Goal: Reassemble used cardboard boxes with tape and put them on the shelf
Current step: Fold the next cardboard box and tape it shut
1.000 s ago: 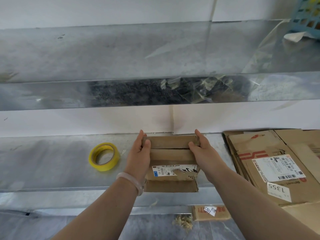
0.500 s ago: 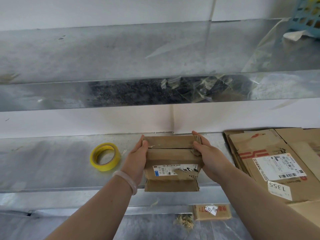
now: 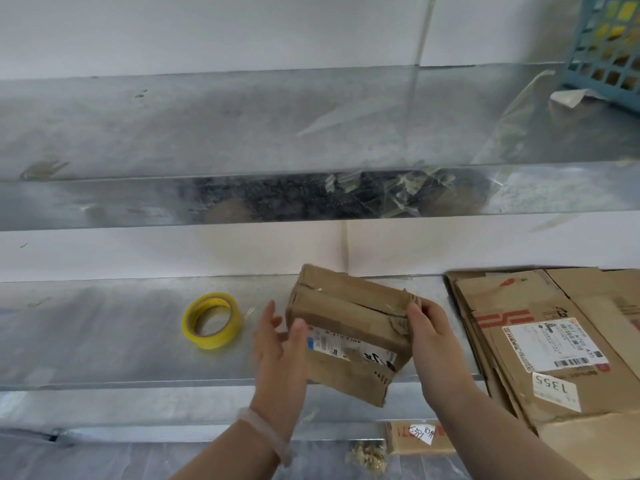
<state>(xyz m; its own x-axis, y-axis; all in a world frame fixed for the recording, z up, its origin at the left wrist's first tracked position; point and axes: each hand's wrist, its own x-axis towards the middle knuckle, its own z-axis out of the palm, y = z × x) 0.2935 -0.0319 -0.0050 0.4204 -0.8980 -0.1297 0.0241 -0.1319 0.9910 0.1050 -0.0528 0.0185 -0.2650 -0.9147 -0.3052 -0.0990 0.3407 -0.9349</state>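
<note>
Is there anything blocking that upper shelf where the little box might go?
Nothing visible blocks it. The upper shelf is bare straight above the box; only a blue basket sits at its far right end.

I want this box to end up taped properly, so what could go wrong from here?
1. The cardboard box is tilted, gripped by the right hand at one torn end while the left hand looks open beside it; it could slip.
2. Its top flaps show an open seam and might spring apart.
3. The yellow tape roll lies apart on the shelf, so fetching it leaves a one-handed hold.
</note>
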